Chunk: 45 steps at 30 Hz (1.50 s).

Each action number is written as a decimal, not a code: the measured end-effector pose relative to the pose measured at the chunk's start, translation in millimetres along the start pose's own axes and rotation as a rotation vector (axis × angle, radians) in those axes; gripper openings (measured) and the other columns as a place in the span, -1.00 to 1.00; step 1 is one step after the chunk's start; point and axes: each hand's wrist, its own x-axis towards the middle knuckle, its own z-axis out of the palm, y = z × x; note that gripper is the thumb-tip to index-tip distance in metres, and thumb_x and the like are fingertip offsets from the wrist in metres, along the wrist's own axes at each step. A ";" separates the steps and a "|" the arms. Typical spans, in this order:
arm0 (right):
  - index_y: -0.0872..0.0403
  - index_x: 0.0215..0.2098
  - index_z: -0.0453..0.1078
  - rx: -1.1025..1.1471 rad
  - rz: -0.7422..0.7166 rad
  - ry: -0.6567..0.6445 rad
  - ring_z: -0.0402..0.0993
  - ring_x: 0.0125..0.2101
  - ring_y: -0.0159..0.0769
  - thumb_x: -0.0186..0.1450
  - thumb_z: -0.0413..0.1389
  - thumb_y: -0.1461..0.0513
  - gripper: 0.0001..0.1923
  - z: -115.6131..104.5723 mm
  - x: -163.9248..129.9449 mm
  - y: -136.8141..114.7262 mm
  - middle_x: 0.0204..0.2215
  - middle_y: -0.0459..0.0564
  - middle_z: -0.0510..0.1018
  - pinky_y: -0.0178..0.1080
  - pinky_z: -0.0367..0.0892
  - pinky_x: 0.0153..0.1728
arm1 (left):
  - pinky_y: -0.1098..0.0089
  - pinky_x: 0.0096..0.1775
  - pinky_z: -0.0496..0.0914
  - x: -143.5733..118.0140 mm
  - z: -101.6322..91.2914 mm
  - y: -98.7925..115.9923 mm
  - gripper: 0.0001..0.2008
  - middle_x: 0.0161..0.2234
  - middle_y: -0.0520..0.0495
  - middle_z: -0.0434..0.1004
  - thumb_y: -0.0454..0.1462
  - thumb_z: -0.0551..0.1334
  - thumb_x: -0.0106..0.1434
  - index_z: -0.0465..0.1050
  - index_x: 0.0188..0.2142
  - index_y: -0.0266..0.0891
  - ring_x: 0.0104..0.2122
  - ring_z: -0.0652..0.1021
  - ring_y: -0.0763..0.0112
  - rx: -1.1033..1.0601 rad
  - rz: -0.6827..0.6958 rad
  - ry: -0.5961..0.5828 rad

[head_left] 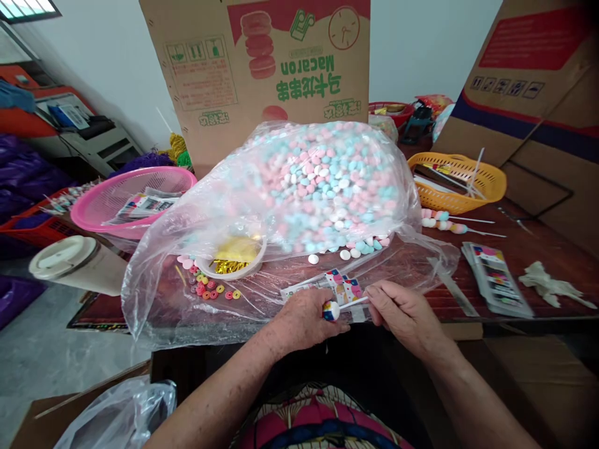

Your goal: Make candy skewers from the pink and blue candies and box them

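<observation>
Left hand [302,321] pinches a round white candy [331,310] at the near counter [538,249] edge, and the right hand [406,315] grips the thin white stick [353,303] running into it. Just beyond, a crinkly clear plastic bag [299,206] bulges with smooth pink, blue and white discs. Little colored rings [213,290] lie scattered beside a shallow bowl [236,257].

Candy bag [322,187] blocks ahead; bare table [524,249] rightward.
</observation>
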 end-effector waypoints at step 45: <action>0.04 -0.65 0.11 0.238 0.170 -0.049 0.07 -0.67 -0.45 0.31 -0.11 -0.05 -0.51 8.2 13.8 5.1 -0.74 -0.21 0.15 -0.34 0.02 -0.61 | 0.53 -0.55 0.13 -13.6 -5.2 -12.8 -0.57 -0.45 -0.01 0.43 0.05 0.20 0.15 0.47 -0.27 -0.29 -0.55 0.32 0.56 -0.800 -0.152 -0.189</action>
